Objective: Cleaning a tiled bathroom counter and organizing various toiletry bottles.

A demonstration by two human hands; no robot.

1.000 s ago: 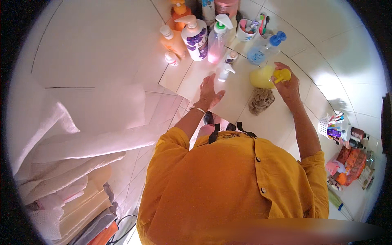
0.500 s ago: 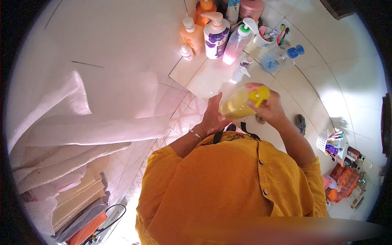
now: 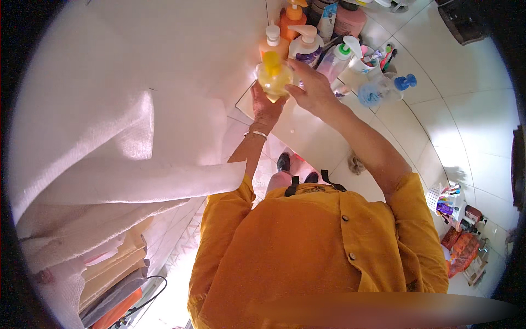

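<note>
A clear pump bottle with a yellow pump head and yellowish liquid (image 3: 275, 82) is held up at the near left end of a row of bottles. My left hand (image 3: 267, 104) is wrapped round its lower left side. On its right side my right hand (image 3: 311, 86) grips it, fingers and thumb curved against the bottle. Just behind stand a peach bottle with a white pump (image 3: 273, 45) and a white and purple pump bottle (image 3: 304, 49), both partly covered by what I hold. To the right is a clear pump bottle with a green collar (image 3: 335, 60).
A cup with toothbrushes (image 3: 362, 63) and a clear bottle with a blue pump (image 3: 383, 90) sit further right. An orange pump bottle (image 3: 293, 21) and a pink tub (image 3: 350, 22) are behind. White cloth (image 3: 137, 181) hangs at left; a white basket (image 3: 433, 198) stands far right.
Both hands have carried the yellow-pump bottle away from my body and leftward to the bottle row. It was tilted sideways before and is more upright now. My right hand has moved off the pump head.
</note>
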